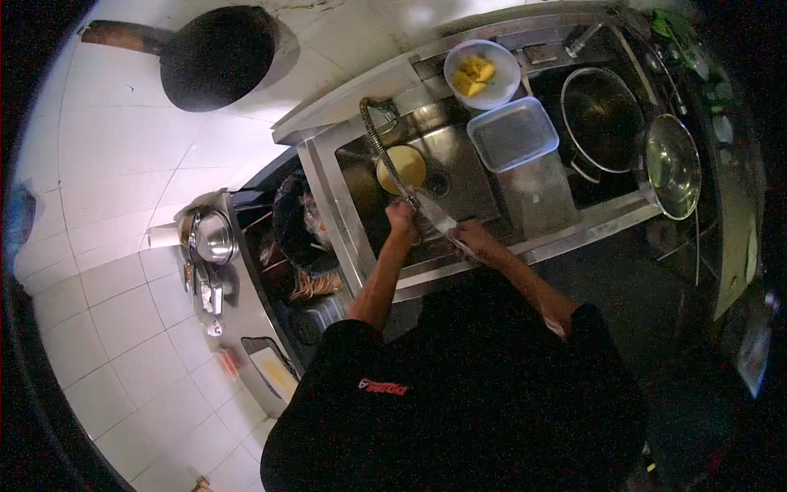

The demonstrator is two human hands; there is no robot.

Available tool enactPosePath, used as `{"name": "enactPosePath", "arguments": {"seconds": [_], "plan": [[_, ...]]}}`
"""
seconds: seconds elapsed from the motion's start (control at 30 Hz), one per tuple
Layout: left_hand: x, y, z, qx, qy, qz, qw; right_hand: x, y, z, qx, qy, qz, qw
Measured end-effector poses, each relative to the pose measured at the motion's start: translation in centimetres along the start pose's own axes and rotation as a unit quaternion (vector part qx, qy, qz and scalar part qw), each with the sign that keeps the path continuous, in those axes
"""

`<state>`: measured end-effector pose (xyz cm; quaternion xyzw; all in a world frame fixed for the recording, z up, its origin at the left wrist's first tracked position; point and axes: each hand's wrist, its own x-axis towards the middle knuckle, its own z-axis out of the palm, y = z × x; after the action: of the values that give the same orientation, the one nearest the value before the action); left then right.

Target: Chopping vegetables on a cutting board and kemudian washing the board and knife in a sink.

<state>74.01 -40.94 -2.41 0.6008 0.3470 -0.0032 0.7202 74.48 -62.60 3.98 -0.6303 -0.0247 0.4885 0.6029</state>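
My left hand (pixel 402 216) is closed around the end of a flexible metal faucet hose (pixel 384 157) over the sink. My right hand (pixel 476 238) grips one end of a long, flat, pale item (pixel 438 215), blurred, perhaps a wide knife blade; its far end reaches towards my left hand. Beneath them is the stainless steel sink basin (pixel 467 200), with a round yellow item (pixel 401 170) beside the drain. A rectangular clear plastic container (pixel 513 134) sits to the right, and behind it a round plastic bowl (pixel 497 80) holds yellow pieces (pixel 473 77).
A large pot (pixel 599 120) and a metal bowl (pixel 673 166) stand at the right. Left of the sink are a dark wok (pixel 289 227) and a counter with stacked steel bowls (pixel 215 235). A dark pan (pixel 218 58) hangs against the tiled wall.
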Motion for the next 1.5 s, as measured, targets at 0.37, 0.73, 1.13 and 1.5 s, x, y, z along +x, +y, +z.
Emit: {"name": "enactPosePath", "arguments": {"seconds": [0.37,0.73,1.13,1.5], "plan": [[3.7,-4.6,-4.9,-0.178,-0.026,-0.177,0.968,-0.4,4.6,-1.3,-0.375,0.11,-0.165,0.906],[-5.9,2.4,1.5,0.022,-0.068,-0.051,0.996,4.7,1.6,1.8,-0.195,0.167,-0.158,0.953],[-4.2,1.9,1.4,-0.047,0.02,-0.126,0.991,0.9,0.1,1.7,-0.27,0.18,-0.094,0.941],[3.8,-1.8,-1.1,-0.162,0.051,-0.088,0.981,-5.2,-2.1,-0.2,-0.323,0.151,-0.007,0.934]]}}
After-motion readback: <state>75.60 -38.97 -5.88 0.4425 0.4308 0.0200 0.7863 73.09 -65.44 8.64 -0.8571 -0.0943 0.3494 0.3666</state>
